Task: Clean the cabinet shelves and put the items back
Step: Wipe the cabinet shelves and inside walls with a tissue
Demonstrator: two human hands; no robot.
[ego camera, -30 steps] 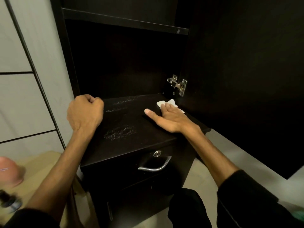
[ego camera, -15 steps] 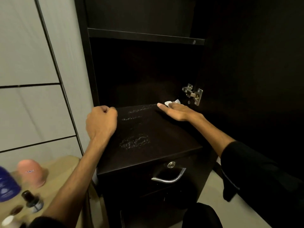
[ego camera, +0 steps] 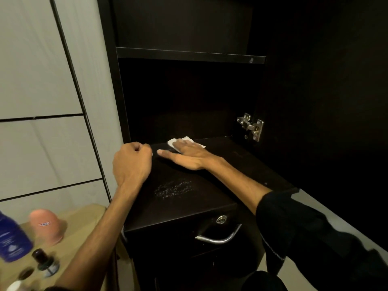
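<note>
The dark cabinet shelf (ego camera: 220, 185) carries a patch of pale dust (ego camera: 173, 189) near its middle. My right hand (ego camera: 186, 155) lies flat with straight fingers, pressing a white cloth (ego camera: 184, 141) onto the shelf near the back left. My left hand (ego camera: 131, 162) is curled into a fist at the shelf's left edge; nothing shows in it. The removed items stand on a beige surface (ego camera: 84, 217) at the lower left: a pink container (ego camera: 46, 225), a blue bottle (ego camera: 11, 240), a small dark-capped bottle (ego camera: 43, 261).
An upper shelf edge (ego camera: 189, 54) spans the cabinet above. The open door (ego camera: 325, 101) stands at the right with a metal hinge (ego camera: 251, 126). Below the shelf is a drawer with a lock and a metal handle (ego camera: 218, 238). A white panelled wall (ego camera: 42, 101) is on the left.
My right hand has swept the cloth leftwards along the back of the shelf, towards my left hand. The dust streaks at the back are gone. The left fist stays at the left edge.
</note>
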